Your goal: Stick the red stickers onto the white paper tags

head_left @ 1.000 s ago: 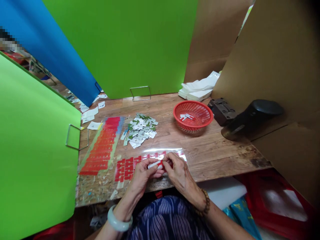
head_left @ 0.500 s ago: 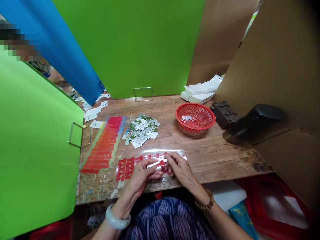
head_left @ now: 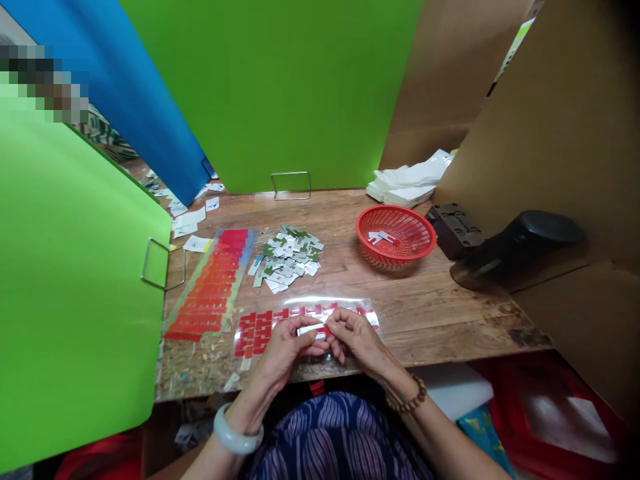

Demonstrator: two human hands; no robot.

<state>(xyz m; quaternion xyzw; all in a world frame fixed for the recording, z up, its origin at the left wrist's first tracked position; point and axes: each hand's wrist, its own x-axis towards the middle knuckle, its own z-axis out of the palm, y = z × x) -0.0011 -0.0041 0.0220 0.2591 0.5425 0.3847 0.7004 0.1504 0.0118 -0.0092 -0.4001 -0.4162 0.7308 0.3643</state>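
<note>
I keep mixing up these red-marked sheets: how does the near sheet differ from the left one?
The near sheet is clear with red shapes; the left sheet has orange-red rows and yellowish and blue edges. The left hand and right hand partly cover the near sheet; neither covers the left sheet. Both lie on the table.

Right hand (head_left: 356,335) moved in, now at white piece (head_left: 311,329)

Sheet (head_left: 320,302) glares; upper-right corner dark
</note>
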